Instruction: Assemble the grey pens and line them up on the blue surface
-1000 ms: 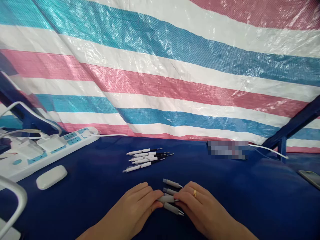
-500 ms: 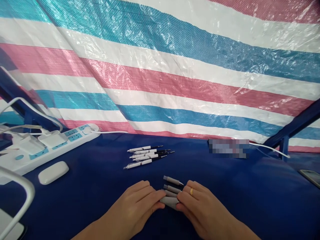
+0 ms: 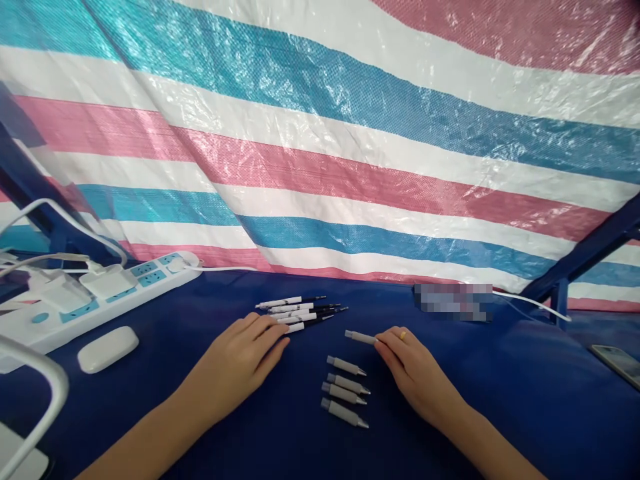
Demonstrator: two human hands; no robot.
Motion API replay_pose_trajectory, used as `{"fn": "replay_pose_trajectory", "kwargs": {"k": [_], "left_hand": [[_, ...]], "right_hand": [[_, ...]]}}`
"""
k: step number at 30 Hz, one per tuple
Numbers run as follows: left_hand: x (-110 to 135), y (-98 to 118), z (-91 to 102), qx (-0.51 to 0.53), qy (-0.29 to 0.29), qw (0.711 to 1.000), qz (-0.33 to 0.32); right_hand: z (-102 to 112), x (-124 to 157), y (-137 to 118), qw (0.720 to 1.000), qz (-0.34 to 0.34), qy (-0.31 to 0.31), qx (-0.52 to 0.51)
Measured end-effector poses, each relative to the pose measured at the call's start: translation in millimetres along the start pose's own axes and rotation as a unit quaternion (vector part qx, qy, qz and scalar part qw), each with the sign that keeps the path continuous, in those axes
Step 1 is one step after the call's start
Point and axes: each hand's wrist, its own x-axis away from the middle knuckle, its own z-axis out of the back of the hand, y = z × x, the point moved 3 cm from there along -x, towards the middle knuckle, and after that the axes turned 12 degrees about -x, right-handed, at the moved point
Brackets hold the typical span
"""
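Note:
My left hand point(image 3: 245, 353) reaches over several white pen barrels with dark refills sticking out point(image 3: 295, 313). Its fingers cover the rear of the nearest white barrel point(image 3: 296, 327), and the thumb stands apart from them. In my right hand point(image 3: 407, 360), a grey pen front barrel point(image 3: 361, 337) is pinched by its tip end, the translucent end pointing left. Several more grey front barrels with silver tips point(image 3: 345, 413) lie in a column between my hands, their tips to the right.
A white power strip point(image 3: 165, 273) with plugged-in adapters runs along the left, a white rounded case point(image 3: 108, 349) beside it. A blurred-out item point(image 3: 453, 301) lies at the back right. A phone point(image 3: 617, 363) sits at the right edge of the blue table point(image 3: 500, 387).
Both hands have moved apart from the grey barrels. My left hand went up and left onto the white barrels; my right hand moved up with a grey barrel now in it.

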Motion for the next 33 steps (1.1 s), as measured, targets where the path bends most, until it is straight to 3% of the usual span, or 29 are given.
{"fn": "replay_pose_trajectory", "kwargs": {"k": [3,8,25,33], "left_hand": [[3.0,-13.9,-9.4,-0.02,-0.041,0.999,0.003],[8.0,-14.3,-18.0,-0.029,-0.062,0.998,0.011],[9.7,-6.1,-25.9,-0.014,-0.059,0.998,0.008],[10.0,-1.4,-30.0,-0.021,-0.058,0.998,-0.007]], "right_hand": [[-4.7,-1.5,3.4,1.0,0.003,-0.02,0.01],[-10.9,3.5,-2.9,0.998,0.01,-0.053,0.035],[-13.6,6.2,-16.5,0.996,0.053,-0.072,0.023],[-14.1,6.3,-16.1,0.997,0.024,-0.074,0.014]]}}
